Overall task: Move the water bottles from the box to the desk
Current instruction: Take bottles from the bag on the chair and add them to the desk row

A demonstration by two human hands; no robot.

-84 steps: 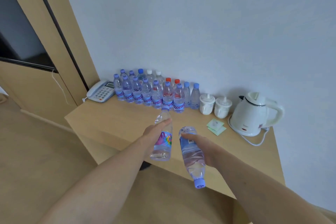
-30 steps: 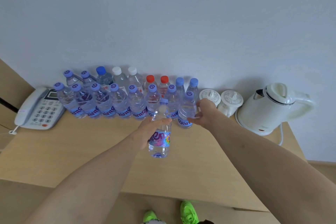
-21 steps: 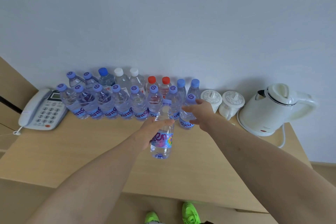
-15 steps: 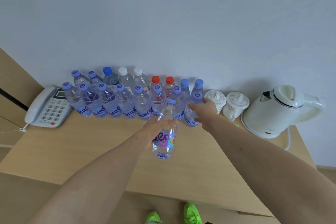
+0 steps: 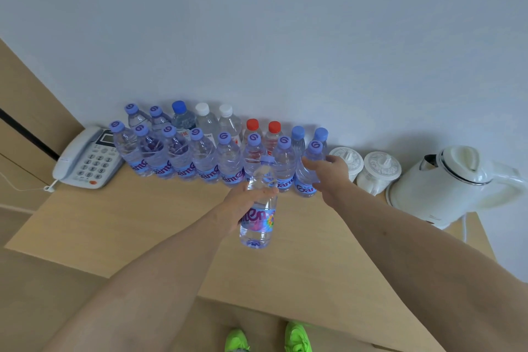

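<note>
Held bottle: our left hand grips a full water bottle at the shoulder, upright above the desk.
Right hand: our right hand touches the end bottle of the front row; fingers look loosely spread, not wrapped.
Placed bottles: two rows stand against the wall, between the telephone and the lidded cups.
Handling: we judge it moderately heavy, thin-walled, smooth; grip mid-body above the label.
Box: not in view.
</note>
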